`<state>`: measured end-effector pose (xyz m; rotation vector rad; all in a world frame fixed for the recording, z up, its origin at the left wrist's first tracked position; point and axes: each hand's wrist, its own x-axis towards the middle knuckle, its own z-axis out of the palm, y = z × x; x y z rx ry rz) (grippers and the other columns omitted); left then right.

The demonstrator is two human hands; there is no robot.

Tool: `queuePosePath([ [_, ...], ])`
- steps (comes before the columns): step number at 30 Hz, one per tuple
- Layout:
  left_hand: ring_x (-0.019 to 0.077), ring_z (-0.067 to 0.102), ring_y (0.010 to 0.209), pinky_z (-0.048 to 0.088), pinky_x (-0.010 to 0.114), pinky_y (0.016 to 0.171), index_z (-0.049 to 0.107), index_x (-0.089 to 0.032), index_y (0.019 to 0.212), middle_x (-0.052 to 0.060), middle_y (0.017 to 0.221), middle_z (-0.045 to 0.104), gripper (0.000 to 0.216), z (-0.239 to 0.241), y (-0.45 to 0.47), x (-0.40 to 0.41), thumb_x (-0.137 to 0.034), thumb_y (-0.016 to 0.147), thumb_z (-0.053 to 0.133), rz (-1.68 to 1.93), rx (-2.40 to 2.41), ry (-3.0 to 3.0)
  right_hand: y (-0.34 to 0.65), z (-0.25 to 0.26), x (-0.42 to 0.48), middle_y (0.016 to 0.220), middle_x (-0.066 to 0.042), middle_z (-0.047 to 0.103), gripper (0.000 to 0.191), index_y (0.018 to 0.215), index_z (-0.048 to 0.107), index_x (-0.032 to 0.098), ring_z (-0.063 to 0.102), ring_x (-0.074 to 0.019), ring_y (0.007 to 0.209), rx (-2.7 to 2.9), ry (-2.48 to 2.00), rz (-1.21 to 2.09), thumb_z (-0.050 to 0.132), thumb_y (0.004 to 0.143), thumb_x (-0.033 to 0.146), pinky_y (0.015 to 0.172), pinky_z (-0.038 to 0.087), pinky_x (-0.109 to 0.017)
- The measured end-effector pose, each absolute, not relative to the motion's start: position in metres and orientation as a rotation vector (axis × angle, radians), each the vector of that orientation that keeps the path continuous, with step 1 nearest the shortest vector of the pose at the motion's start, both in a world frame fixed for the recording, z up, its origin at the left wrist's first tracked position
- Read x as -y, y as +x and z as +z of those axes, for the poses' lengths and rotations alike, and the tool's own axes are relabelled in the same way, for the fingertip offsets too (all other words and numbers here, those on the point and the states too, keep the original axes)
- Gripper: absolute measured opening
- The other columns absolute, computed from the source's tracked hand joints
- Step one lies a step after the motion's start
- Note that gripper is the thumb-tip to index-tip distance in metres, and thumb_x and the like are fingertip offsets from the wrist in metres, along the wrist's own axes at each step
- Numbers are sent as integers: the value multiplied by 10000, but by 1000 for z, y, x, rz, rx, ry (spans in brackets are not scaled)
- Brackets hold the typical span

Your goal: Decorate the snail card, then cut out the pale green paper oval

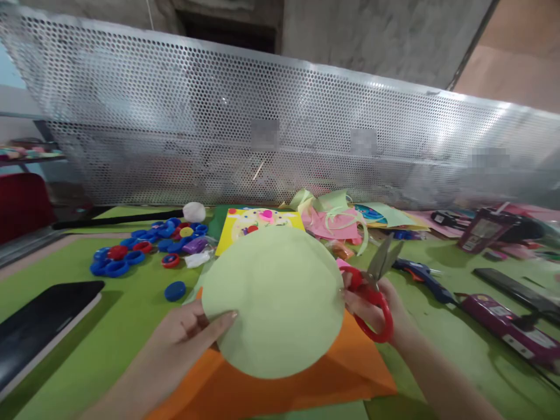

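Note:
A pale green paper circle [275, 303] is held up in front of me. My left hand [192, 332] pinches its lower left edge, thumb on the front face. At the right edge, my right hand [371, 306] has scissors [371, 291] with red handles hooked in it, blades parted and pointing up. That hand's fingertips also meet the circle's rim. Beneath the circle lies an orange sheet [350, 367]. Partly hidden behind it is a yellow card [225, 230] with a decorated picture.
Blue and red bottle caps [144, 245] and a black phone [39, 326] lie on the left. Paper scraps [336, 221] are behind. At right are a glue gun [424, 277], a purple power strip [507, 326] and a cup [487, 230]. A perforated metal panel [219, 128] stands behind.

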<state>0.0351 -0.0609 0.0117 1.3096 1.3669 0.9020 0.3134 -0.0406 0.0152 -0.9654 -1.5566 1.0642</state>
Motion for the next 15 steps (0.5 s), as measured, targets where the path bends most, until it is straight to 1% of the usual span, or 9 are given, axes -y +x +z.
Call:
queuePosePath([
  [2, 205, 667, 677, 536, 276, 631, 653, -180, 792, -2, 666, 726, 284, 13, 35, 61, -446, 698, 620, 897, -1349, 1299, 316, 15, 41, 551, 60, 389, 249, 630, 439, 204, 373, -90, 479, 1565, -1005, 1084, 656, 719, 286, 446, 304, -209],
  [4, 205, 664, 658, 538, 279, 621, 646, -180, 738, -3, 633, 715, 279, 14, 35, 61, -455, 710, 606, 882, -1354, 1310, 318, 14, 41, 546, 47, 419, 251, 653, 474, 207, 421, -112, 493, 1582, -1012, 1074, 625, 747, 386, 481, 361, -228],
  [6, 212, 668, 664, 540, 285, 625, 644, -186, 706, -2, 621, 708, 276, 14, 36, 61, -459, 709, 608, 877, -1358, 1311, 320, 12, 41, 612, 13, 493, 264, 721, 534, 210, 495, -149, 580, 1619, -993, 1062, 549, 792, 464, 582, 425, -266],
  [8, 214, 671, 662, 543, 284, 619, 656, -193, 721, -2, 629, 714, 269, 14, 36, 62, -460, 689, 634, 895, -1352, 1287, 322, 10, 41, 726, -21, 569, 289, 856, 574, 219, 552, -186, 694, 1627, -1027, 1083, 509, 812, 496, 686, 452, -307],
  [11, 210, 668, 647, 546, 280, 600, 677, -206, 773, 0, 651, 728, 315, 13, 37, 63, -500, 660, 661, 920, -1303, 1235, 327, 6, 43, 854, -56, 637, 403, 991, 573, 226, 603, -228, 770, 1543, -1177, 1136, 585, 740, 541, 709, 480, -337],
  [13, 210, 664, 647, 543, 280, 599, 682, -210, 783, -1, 651, 725, 345, 12, 36, 64, -530, 655, 662, 909, -1283, 1228, 329, 5, 43, 938, -74, 646, 453, 985, 587, 224, 614, -244, 804, 1510, -1234, 1153, 637, 682, 556, 699, 497, -338],
  [15, 212, 659, 649, 537, 278, 595, 683, -209, 764, 0, 647, 718, 362, 11, 35, 64, -550, 646, 663, 904, -1292, 1232, 332, 4, 43, 915, -72, 648, 445, 945, 608, 217, 616, -242, 786, 1523, -1251, 1127, 654, 662, 557, 683, 504, -332],
])
